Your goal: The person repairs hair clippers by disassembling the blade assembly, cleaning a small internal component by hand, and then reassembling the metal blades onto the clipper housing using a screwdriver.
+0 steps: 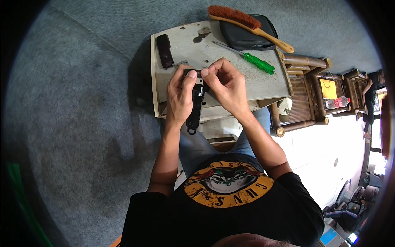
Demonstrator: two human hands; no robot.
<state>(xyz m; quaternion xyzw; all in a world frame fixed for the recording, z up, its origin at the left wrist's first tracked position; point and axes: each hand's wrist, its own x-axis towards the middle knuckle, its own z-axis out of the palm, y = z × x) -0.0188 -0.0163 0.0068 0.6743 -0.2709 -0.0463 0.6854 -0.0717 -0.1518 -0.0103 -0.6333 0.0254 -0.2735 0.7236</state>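
A black hair clipper (195,109) with a hanging loop at its lower end is held over the near part of the small worn table (181,39). My left hand (181,94) grips the clipper from the left, its thumb on top near the metal blade end. At the blade end's right side, my right hand (227,86) has thumb and index finger pinched close together; whether a small part is between them cannot be made out. A dark elongated cover (164,50) lies at the table's far left. To the right of my hands rests a green-handled screwdriver (258,62).
A brush with reddish bristles (234,17) lies across a black zippered case (247,36) at the table's far right. Bamboo furniture (298,96) stands to the right, with a cap (284,106), a yellow item (328,88) and a plastic bottle (337,103).
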